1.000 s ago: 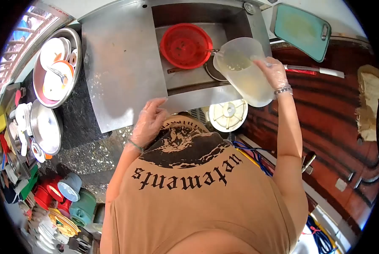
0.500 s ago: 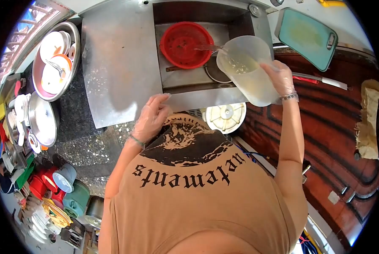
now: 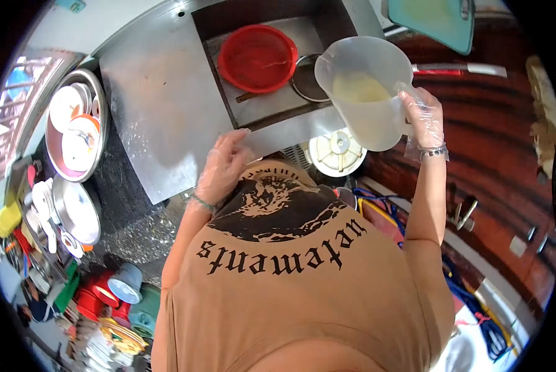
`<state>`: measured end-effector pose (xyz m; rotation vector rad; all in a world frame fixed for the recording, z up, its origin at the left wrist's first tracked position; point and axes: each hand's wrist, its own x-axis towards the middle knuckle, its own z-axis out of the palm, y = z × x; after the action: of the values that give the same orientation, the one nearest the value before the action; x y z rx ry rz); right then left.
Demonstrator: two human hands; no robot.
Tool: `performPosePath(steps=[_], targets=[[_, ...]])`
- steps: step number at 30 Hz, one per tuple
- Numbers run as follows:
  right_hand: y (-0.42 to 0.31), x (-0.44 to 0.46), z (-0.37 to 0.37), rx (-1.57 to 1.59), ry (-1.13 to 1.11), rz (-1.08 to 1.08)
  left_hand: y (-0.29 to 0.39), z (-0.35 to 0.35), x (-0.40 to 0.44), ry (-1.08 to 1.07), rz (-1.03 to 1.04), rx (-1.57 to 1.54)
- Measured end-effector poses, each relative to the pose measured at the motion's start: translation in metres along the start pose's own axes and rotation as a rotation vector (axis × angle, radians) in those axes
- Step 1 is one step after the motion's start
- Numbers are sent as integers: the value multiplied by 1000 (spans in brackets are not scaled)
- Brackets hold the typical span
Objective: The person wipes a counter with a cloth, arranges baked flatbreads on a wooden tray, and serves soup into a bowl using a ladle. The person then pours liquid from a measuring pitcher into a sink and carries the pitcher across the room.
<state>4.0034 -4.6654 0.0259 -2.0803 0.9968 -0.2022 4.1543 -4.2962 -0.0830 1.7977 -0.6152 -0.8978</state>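
My right hand (image 3: 424,115), in a clear plastic glove, grips the handle of a translucent pitcher (image 3: 374,121) with cloudy, pale yellowish liquid inside. The pitcher is tilted slightly towards the sink, and no stream leaves its spout. My left hand (image 3: 226,164), also gloved, is at the front edge of the metal counter (image 3: 154,93), fingers loosely curled apart with nothing in them. In the sink (image 3: 262,115) sits a red bowl (image 3: 257,59). Beside it lies a round dark strainer (image 3: 311,77), partly hidden by the pitcher.
A large metal basin (image 3: 53,133) with dishes stands at the left. A white round lid (image 3: 337,153) is below the sink's front edge. At the right are a knife (image 3: 458,69) and a green cutting board (image 3: 433,22). Red and green containers are at the lower left.
The stream from the pitcher into the red bowl has stopped. The pitcher is now more upright and farther from the bowl. The camera view has shifted; my left hand stays at the counter edge.
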Motion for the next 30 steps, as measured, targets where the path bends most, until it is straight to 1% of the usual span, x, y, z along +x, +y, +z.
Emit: performPosePath(steps=[1, 3, 4, 6, 8, 10, 11, 13, 14, 15, 17, 18, 22, 24, 25, 27, 30], targets=[[-2, -10, 1, 4, 19, 18, -1, -4, -1, -26, -6, 16], [-6, -24, 3, -167, 30, 26, -7, -10, -4, -71, -5, 38], [-7, -31, 7, -130, 7, 48, -13, -13, -6, -78, 25, 32], [-6, -46, 16, -126, 40, 85, -19, -23, -12, -100, 58, 23], [3, -58, 25, -128, 68, 119, -22, -34, -17, -140, 29, -9], [16, -68, 34, -139, 103, 217, -26, -43, -22, -167, 20, -10], [11, -76, 41, -141, 118, 228, -28, -48, -24, -181, 5, -14], [0, -87, 55, -225, 74, 227, -38, -54, -29, -219, 16, 21], [-3, -88, 57, -274, -5, 254, -45, -56, -31, -239, 20, 58], [0, -91, 63, -278, 4, 264, -51, -57, -33, -252, 24, 56], [8, -98, 79, -449, 113, 163, -62, -58, -35, -294, 8, -20], [4, -99, 79, -383, 9, 206, -64, -56, -37, -302, 8, -21], [14, -103, 92, -459, 45, 232, -67, -55, -39, -336, 1, -13], [4, -105, 92, -552, 12, 262, -67, -52, -39, -351, -2, -4], [2, -107, 93, -549, 13, 264, -69, -50, -39, -355, -8, -13], [0, -110, 93, -503, 23, 180, -67, -44, -41, -358, -8, -20], [-5, -109, 93, -478, 4, 212, -61, -37, -49, -367, -29, -29]])
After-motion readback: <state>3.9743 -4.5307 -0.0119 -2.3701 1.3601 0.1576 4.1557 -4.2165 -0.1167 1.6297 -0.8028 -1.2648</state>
